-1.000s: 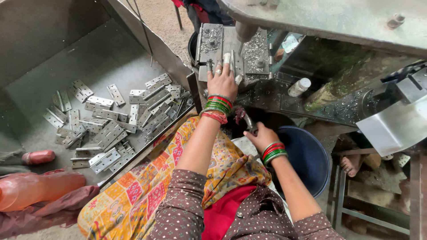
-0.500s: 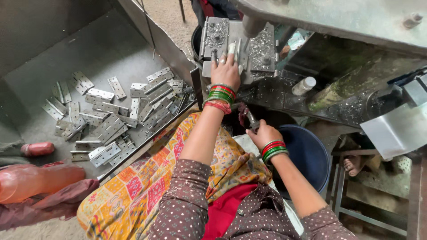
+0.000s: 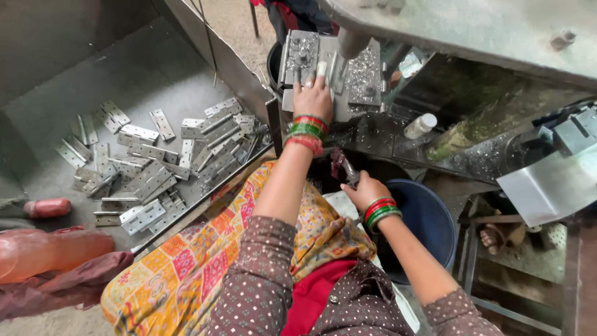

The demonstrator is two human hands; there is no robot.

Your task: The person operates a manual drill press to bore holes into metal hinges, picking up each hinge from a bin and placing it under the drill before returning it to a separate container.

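On the chip-strewn grey machine bed (image 3: pixel 360 78), left hand (image 3: pixel 313 98) pressed flat, steadying a hinge plate; right hand (image 3: pixel 364 190) closed round a dark-handled lever (image 3: pixel 344 165)

My left hand (image 3: pixel 313 98) rests on the machine's work plate (image 3: pixel 329 71), straight ahead of me, with the drill column (image 3: pixel 352 42) just to its right. My right hand (image 3: pixel 362 190) sits nearer to me and lower, closed round a small tool (image 3: pixel 344 165), just left of the bucket (image 3: pixel 429 221). To my left, a heap of metal hinges (image 3: pixel 155 162) lies in the tray (image 3: pixel 74 81), below the plate's level. A small bottle (image 3: pixel 420 126) stands to the right of the plate, behind the bucket. A large bottle (image 3: pixel 50 252) lies at the far left, nearer me than the hinges. The patterned cloth (image 3: pixel 199 261) lies over my lap, between tray and bucket.
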